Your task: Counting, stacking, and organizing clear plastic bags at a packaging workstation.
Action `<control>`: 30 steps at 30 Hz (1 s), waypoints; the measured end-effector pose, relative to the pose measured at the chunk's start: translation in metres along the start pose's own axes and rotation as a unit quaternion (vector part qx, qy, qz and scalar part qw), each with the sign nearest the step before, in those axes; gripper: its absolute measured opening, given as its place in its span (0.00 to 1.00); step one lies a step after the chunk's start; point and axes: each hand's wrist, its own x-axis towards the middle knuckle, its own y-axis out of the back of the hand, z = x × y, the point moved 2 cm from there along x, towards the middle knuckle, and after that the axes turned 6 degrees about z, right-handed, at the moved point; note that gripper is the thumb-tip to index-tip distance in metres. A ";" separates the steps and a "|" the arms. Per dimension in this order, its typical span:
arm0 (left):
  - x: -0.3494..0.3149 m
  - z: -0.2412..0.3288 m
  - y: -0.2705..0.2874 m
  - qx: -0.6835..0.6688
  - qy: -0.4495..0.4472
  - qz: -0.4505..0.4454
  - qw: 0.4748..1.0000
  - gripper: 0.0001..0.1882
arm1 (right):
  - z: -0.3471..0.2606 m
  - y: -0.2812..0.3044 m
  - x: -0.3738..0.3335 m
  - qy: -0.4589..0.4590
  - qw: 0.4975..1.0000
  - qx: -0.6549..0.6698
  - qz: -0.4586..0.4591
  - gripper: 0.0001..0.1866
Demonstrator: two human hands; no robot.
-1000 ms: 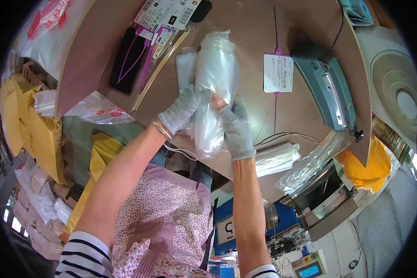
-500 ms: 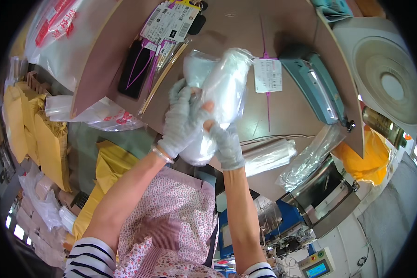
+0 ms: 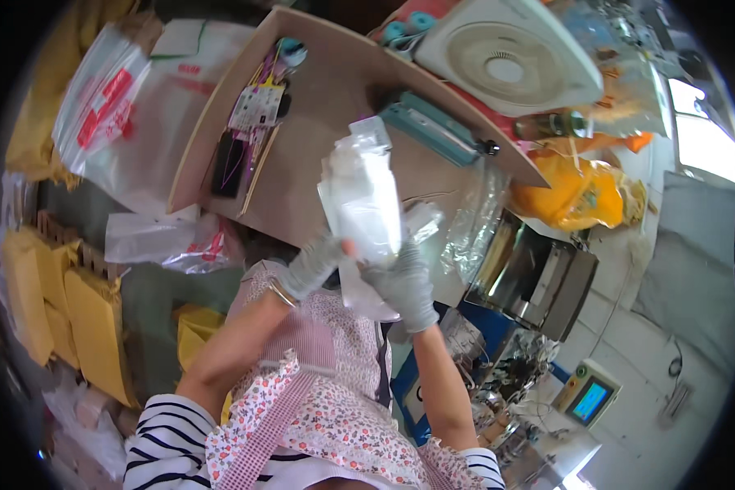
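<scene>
A thick bundle of transparent plastic bags is held up in front of me, over the near edge of a brown open-fronted box. My left hand, in a grey glove with bare fingertips, closes on its lower left side. Around the lower right side, my right hand grips the same bundle in a matching glove; its fingers are partly hidden and blurred. Beside the right hand lie more transparent bags. A teal heat sealer stands at the box's right wall, beyond the bundle.
Paper labels and a black phone lie at the box's left. A white fan stands beyond the box. To the right are an orange bag and a machine with a control screen. Yellow padded envelopes stand left.
The view has shifted and takes in more of the surroundings. Both hands still grip the bundle, now closer to its lower end. The label that lay right of the bundle no longer shows plainly.
</scene>
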 end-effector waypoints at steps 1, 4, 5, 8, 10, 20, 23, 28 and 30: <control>-0.001 0.010 -0.017 0.001 -0.011 -0.016 1.000 0.44 | -0.005 -0.002 -0.010 0.051 0.984 -0.161 0.052 0.40; -0.017 0.059 -0.051 -0.118 -0.002 0.045 0.992 0.25 | -0.050 -0.019 -0.051 0.097 0.924 -0.356 0.097 0.41; -0.017 0.076 -0.050 -0.115 -0.011 0.032 0.993 0.25 | -0.064 -0.024 -0.065 0.089 0.908 -0.400 0.088 0.41; -0.032 0.110 -0.029 -0.186 0.133 -0.097 0.969 0.31 | -0.053 -0.006 -0.078 0.168 0.954 -0.247 0.014 0.38; -0.038 0.098 -0.001 -0.226 0.171 -0.096 0.954 0.32 | -0.074 0.018 -0.086 0.081 0.986 -0.104 -0.099 0.28; -0.073 0.116 -0.020 -0.420 0.165 -0.177 0.875 0.38 | -0.059 0.001 -0.080 0.099 0.988 0.114 -0.040 0.40; -0.074 0.092 -0.009 -0.388 0.178 -0.203 0.881 0.37 | -0.060 -0.019 -0.086 0.164 0.965 0.200 -0.054 0.48; -0.087 0.109 -0.016 -0.247 0.267 -0.129 0.922 0.33 | -0.060 -0.018 -0.105 0.161 0.965 0.200 -0.052 0.45; -0.092 0.107 -0.020 -0.262 0.302 -0.141 0.906 0.33 | -0.065 -0.014 -0.111 0.130 0.972 0.183 -0.067 0.46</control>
